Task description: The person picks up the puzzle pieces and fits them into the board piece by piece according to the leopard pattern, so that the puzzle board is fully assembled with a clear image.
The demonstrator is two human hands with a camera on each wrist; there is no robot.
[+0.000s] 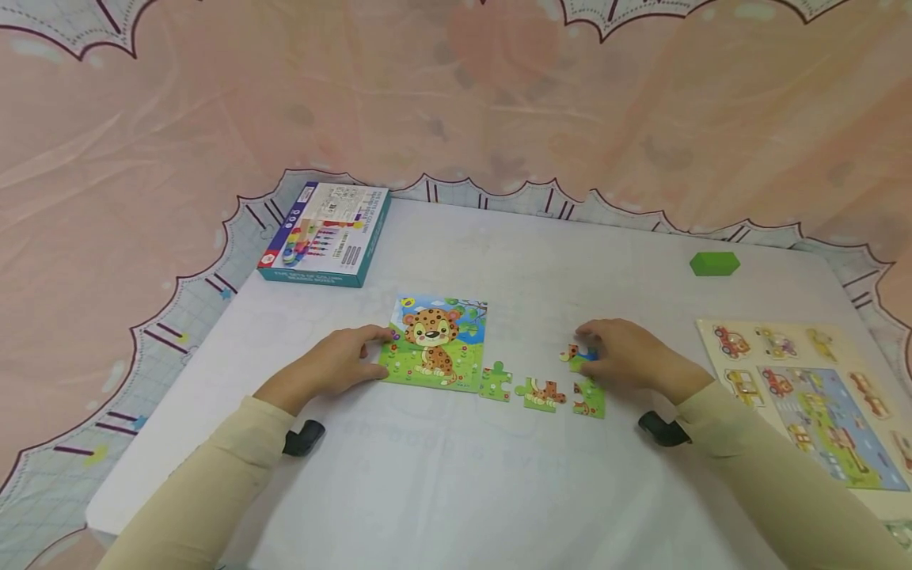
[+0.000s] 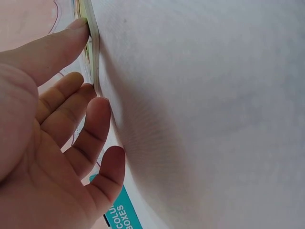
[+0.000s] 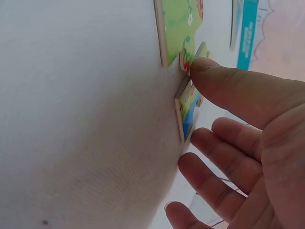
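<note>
A leopard-cub picture puzzle (image 1: 463,324) lies flat near the middle of the table. My left hand (image 1: 331,360) rests at its left side, thumb and fingertips spread along the edge. In the left wrist view, the thumb touches the thin puzzle board (image 2: 96,57). To the right, my right hand (image 1: 630,356) pinches a blue, green and orange puzzle piece (image 1: 573,356) between thumb and fingers, low over the table. Below are three loose pieces in a row: a green piece (image 1: 495,385), a piece with spotted paws (image 1: 545,394) and a green corner piece (image 1: 589,399).
A bead-set box (image 1: 324,229) lies at the back left. A green block (image 1: 715,264) sits at the back right. Near the right edge is a wooden vehicle puzzle board (image 1: 741,360). The white table (image 1: 456,491) stands against a patterned pink cloth (image 1: 427,95).
</note>
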